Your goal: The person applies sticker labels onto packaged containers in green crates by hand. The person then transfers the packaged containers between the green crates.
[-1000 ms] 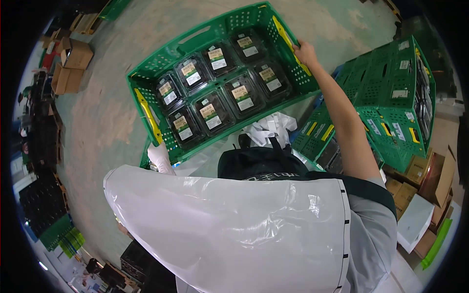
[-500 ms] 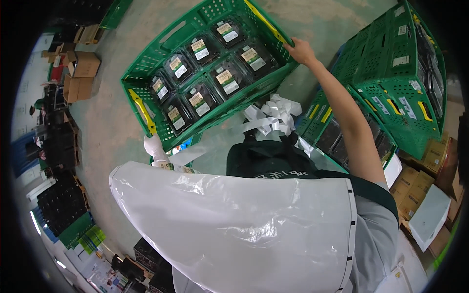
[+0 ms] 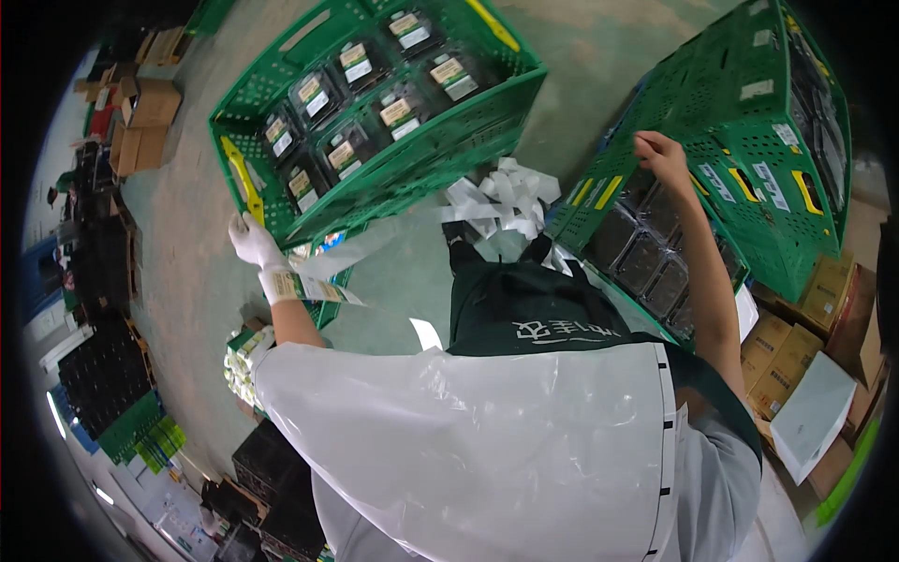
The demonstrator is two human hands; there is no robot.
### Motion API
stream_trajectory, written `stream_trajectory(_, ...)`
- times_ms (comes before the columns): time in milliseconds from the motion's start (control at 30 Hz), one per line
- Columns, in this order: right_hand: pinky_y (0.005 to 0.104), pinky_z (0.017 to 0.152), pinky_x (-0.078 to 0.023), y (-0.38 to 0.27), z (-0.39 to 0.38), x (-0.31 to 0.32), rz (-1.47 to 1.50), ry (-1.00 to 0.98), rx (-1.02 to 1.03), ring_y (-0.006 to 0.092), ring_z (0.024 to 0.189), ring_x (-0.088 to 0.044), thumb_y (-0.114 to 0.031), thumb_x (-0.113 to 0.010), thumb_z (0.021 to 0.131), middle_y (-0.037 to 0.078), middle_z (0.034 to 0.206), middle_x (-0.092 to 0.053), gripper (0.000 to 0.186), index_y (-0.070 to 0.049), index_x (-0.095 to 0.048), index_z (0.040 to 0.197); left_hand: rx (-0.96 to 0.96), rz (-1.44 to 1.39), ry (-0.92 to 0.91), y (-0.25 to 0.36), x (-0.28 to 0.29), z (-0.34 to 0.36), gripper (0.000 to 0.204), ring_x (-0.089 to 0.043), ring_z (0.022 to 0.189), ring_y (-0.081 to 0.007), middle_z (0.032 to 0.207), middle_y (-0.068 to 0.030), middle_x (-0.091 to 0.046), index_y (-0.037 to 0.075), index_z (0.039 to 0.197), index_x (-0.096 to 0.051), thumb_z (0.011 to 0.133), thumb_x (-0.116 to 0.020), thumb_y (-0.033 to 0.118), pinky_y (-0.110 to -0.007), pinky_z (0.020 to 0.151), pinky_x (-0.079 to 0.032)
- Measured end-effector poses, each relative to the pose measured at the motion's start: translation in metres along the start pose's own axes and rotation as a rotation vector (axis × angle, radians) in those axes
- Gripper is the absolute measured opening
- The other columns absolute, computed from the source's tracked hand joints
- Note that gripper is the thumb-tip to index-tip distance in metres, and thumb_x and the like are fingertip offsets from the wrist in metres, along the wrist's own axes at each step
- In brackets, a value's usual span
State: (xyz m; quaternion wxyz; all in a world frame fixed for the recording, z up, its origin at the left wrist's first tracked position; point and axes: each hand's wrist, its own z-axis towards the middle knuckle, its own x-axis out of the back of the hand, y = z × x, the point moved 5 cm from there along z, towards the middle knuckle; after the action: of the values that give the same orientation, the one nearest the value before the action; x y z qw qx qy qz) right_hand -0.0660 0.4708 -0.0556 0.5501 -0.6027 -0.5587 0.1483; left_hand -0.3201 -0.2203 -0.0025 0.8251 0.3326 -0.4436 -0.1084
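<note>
A green crate [image 3: 393,178] with yellow handles holds several clear-lidded dark packs [image 3: 342,150], each with a cream and green label. My left hand [image 3: 255,241], in a white glove, is beside its near left corner, below the yellow handle. Its fingers look loosely spread, with nothing seen in them. A strip of labels [image 3: 309,286] hangs at my left wrist. My bare right hand [image 3: 663,159] is away from the crate, its fingers curled with nothing visible in them. Below it is a lower green crate [image 3: 585,211] of unlabelled dark packs [image 3: 637,253].
Loose white backing strip [image 3: 506,201] lies tangled in front of my feet. Stacked green crates [image 3: 693,103] stand at my right, above cardboard boxes [image 3: 782,361]. More cartons [image 3: 150,122] are at the far left. A white plastic sheet [image 3: 468,431] covers the lower view.
My right hand has let go of the labelled crate and moved right and nearer. My left hand has come off the handle, slightly lower. The crate appears shifted left and up in view.
</note>
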Motion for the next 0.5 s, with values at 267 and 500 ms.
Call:
stream_trajectory(267, 0.026, 0.069, -0.052, 0.069, -0.075, 0.228, 0.728, 0.578, 0.011, 0.018, 0.082, -0.064, -0.016, -0.059, 0.087, 0.013, 0.101, -0.063, 0.029, 0.003, -0.056, 0.108, -0.468, -0.285, -0.005, 0.146, -0.005, -0.153, 0.025, -0.05, 0.111, -0.0296, 0.124, -0.0161, -0.05, 0.001, 0.109, -0.056, 0.084, -0.059, 0.006, -0.036, 0.094, -0.039)
stream_trajectory(500, 0.0238, 0.062, -0.053, 0.104, -0.127, 0.287, 0.701, 0.748, 0.007, 0.0147, 0.077, -0.064, -0.015, -0.062, 0.085, 0.01, 0.096, -0.065, 0.025, 0.002, -0.059, 0.104, -0.221, 0.066, 0.07, 0.099, 0.0, -0.138, 0.051, -0.039, 0.12, -0.0345, 0.134, -0.0178, -0.037, 0.005, 0.12, -0.05, 0.085, -0.057, 0.042, -0.043, 0.096, -0.037)
